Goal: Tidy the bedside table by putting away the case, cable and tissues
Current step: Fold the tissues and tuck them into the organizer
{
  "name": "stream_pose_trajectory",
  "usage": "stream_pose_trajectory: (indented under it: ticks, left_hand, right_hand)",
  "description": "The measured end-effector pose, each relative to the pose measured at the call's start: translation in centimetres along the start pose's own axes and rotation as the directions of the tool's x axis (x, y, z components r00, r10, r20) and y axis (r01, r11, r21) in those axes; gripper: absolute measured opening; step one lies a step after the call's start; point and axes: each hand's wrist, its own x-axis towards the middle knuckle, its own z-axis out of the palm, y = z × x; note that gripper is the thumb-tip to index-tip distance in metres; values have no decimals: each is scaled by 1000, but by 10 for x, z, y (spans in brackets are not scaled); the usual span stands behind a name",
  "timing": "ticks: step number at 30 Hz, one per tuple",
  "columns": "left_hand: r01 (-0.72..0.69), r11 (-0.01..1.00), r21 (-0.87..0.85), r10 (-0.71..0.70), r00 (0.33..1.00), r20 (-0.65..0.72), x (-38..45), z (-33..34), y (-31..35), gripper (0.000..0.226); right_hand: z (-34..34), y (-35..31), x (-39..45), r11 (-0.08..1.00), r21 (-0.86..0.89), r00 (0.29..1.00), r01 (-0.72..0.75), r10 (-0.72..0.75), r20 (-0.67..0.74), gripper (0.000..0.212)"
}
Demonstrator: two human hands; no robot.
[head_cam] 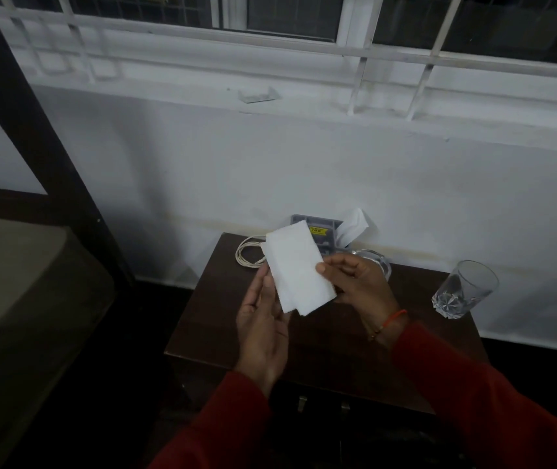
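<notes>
Folded tissue (299, 267) held above bedside table (422, 350): pinched by right hand (354, 282) thumb, backed by left hand (263, 330) straight fingers, likely for flattening. Cable (248, 253) coiled at rear.

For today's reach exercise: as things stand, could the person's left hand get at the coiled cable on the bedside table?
Probably not straight away. The cable lies open just beyond the left hand, with nothing between, but that hand is supporting the folded tissue with the right hand.
</notes>
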Motion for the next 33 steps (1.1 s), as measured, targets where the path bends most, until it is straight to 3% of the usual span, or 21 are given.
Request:
stream_pose_trajectory:
  ticks: [5, 12, 18, 21, 28, 33]
  left_hand:
    - [73, 997, -30, -71, 996, 51, -5, 5, 1, 51]
    - [117, 991, -67, -111, 990, 87, -5, 5, 0, 30]
    - [132, 991, -37, -129, 988, 82, -7, 9, 4, 53]
    - [156, 988, -22, -154, 984, 88, -6, 6, 1, 44]
    - [129, 990, -61, -124, 990, 70, -3, 2, 1, 28]
    - [113, 992, -47, -110, 992, 66, -3, 4, 1, 32]
  right_hand:
    - [5, 1, 0, 1000, 7, 993, -3, 2, 116, 11]
    - [1, 5, -3, 949, 155, 953, -274, 246, 177, 9]
    - [2, -1, -5, 924, 236, 949, -301, 266, 170, 8]
    - [0, -5, -2, 933, 196, 944, -303, 265, 199, 10]
    - [-13, -4, 6, 921, 225, 948, -318, 306, 86, 11]
    - [-26, -1, 6, 871, 192, 879, -452, 398, 262, 43]
